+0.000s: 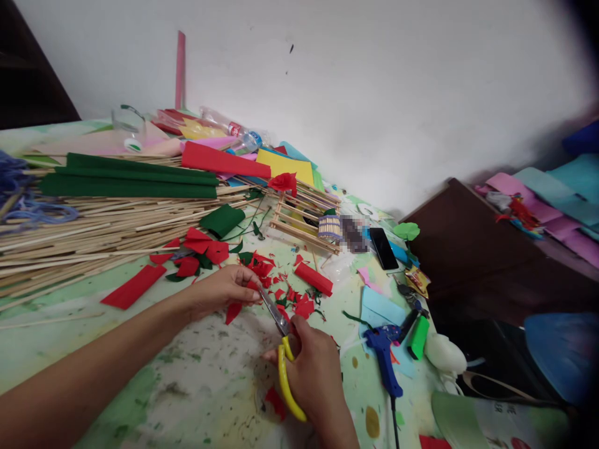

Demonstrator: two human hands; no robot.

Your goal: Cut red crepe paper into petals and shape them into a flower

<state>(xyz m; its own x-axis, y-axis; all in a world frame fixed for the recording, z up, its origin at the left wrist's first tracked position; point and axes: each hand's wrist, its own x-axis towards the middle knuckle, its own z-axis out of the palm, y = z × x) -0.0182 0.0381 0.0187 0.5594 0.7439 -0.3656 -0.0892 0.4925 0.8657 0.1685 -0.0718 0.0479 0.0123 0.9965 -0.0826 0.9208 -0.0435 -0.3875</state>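
Observation:
My right hand (314, 368) grips a pair of scissors (285, 368) by the yellow handles, its blades pointing up and left toward my other hand. The fingers of my left hand (229, 290) are pinched together at the blade tips, on a small red piece (253, 285) mostly covered by them. Red scraps (292, 299) lie scattered just beyond both hands. A rolled red piece (313, 279) rests behind the scissors, and a flat red strip (133, 287) lies left of my left hand. Cut red petal shapes (206, 243) sit among green bits.
Long thin sticks (93, 231) cover the left side, with folded green sheets (131, 176) on top. A small stick frame (304, 215) stands at the back. To the right are a blue glue gun (384, 358), a phone (384, 248) and a green lighter (418, 337).

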